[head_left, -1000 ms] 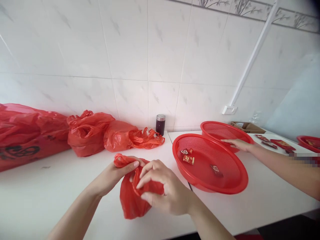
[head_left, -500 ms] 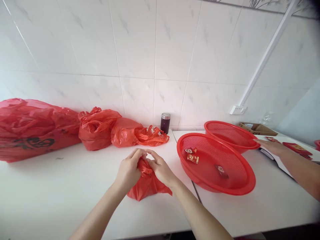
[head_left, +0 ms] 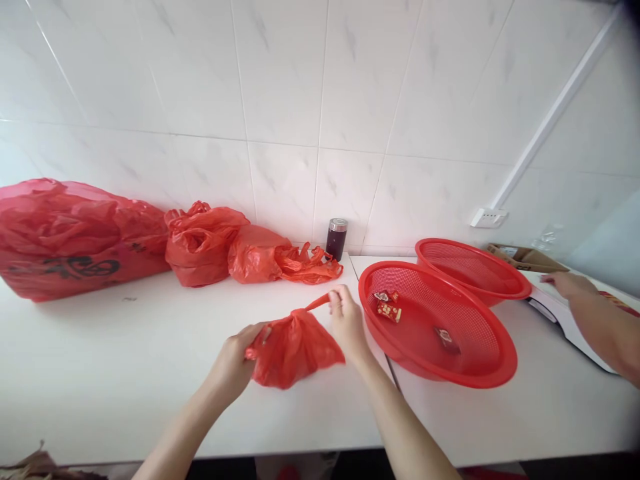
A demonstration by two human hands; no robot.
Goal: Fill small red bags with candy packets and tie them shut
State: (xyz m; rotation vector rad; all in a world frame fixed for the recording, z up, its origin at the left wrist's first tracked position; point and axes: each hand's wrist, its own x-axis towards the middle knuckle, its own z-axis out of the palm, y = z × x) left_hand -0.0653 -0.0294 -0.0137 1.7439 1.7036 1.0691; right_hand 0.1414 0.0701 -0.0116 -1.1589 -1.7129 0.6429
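Hands apart now: left hand (head_left: 237,357) clutching the red plastic bag (head_left: 295,353), right hand (head_left: 346,323) pinching its stretched-out strip, midway between the worktop's (head_left: 125,380) front and back edges!

Crinkled film, glossy tile
The held bag (head_left: 300,353) looks thin, shiny plastic; the front basket (head_left: 415,327), smooth rigid plastic; the wall (head_left: 280,73), tile; the bottle lid (head_left: 338,223), metal.

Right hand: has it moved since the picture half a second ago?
Yes. The right hand has shifted rightward, closer to the left rim of the nearer red basket, and now pinches a stretched strip of the red bag.
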